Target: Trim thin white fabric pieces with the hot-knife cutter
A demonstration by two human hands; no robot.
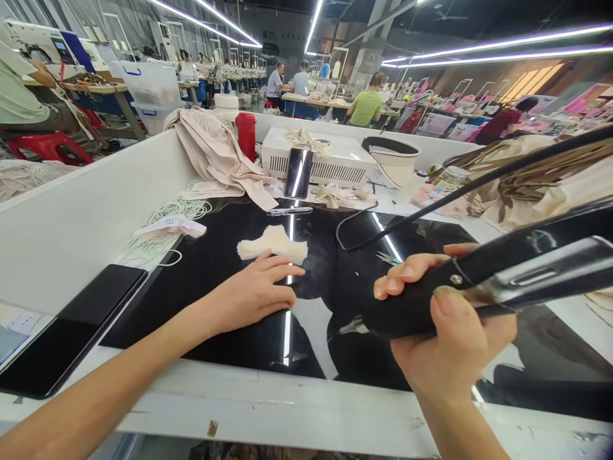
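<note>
Left hand [258,291] flat on black worktop [215,255]; right hand [445,326] grips black tool [479,275]; busy workshop.

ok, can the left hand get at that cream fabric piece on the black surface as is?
Probably yes. The left hand lies flat on the black surface, fingertips just short of the cream fabric piece, nothing between them. The right hand grips the black tool off to the side.
</note>
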